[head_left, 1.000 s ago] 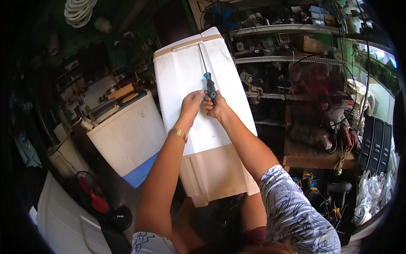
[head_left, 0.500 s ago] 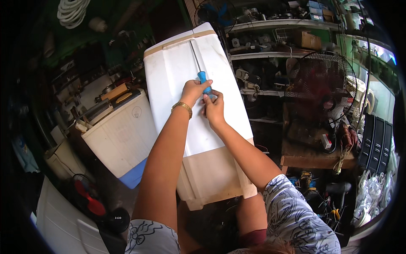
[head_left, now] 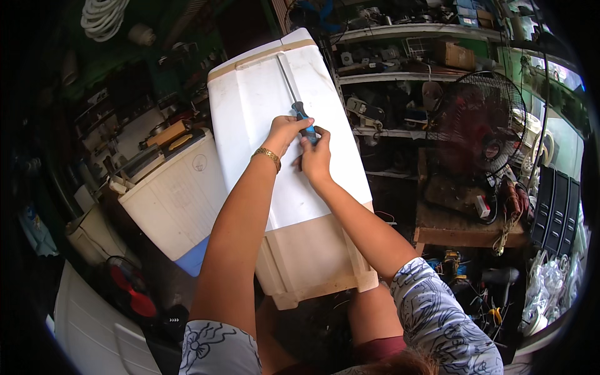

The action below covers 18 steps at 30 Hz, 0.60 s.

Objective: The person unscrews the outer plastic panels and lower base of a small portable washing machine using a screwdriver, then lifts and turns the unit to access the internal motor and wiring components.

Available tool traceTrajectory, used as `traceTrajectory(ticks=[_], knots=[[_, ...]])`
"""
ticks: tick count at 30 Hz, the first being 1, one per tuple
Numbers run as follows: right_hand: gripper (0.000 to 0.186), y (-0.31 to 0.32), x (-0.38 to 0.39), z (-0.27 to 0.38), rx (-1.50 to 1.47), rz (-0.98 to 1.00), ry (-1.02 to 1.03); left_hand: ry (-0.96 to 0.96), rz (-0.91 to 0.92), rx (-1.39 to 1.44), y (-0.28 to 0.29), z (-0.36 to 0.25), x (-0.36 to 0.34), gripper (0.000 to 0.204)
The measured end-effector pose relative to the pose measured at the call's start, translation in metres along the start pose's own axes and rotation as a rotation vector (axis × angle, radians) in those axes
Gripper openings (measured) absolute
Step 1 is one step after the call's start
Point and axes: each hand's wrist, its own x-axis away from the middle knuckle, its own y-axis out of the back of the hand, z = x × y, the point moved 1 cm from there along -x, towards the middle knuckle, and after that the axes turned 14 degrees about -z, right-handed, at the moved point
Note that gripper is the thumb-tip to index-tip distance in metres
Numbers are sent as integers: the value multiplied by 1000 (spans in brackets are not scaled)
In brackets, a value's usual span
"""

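Blue-and-black-handled screwdriver (head_left: 299,109) over the white upper face of a long white-and-beige plastic casing (head_left: 250,134); steel shaft (head_left: 287,79) points to 11 o'clock; tip contact cannot be told; left hand (head_left: 286,131), gold-coloured metal wristband (head_left: 269,157) at its 7 o'clock, clamped round the handle, thumb across; right hand (head_left: 317,157) at its 4 o'clock, thumb and fingers closed on the butt end; cream box with blue base (head_left: 175,190) at 8 o'clock from the hands; caged dark-red fan (head_left: 472,122) at 3 o'clock.
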Motion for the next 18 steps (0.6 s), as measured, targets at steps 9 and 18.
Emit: traceTrajectory(ticks=[9, 18], knots=[[57, 10, -32, -19, -636, 324, -852, 147, 100, -114, 11, 0, -5, 27], [42, 1, -21, -18, -53, 64, -290, -450, -146, -748, 13, -11, -7, 30]])
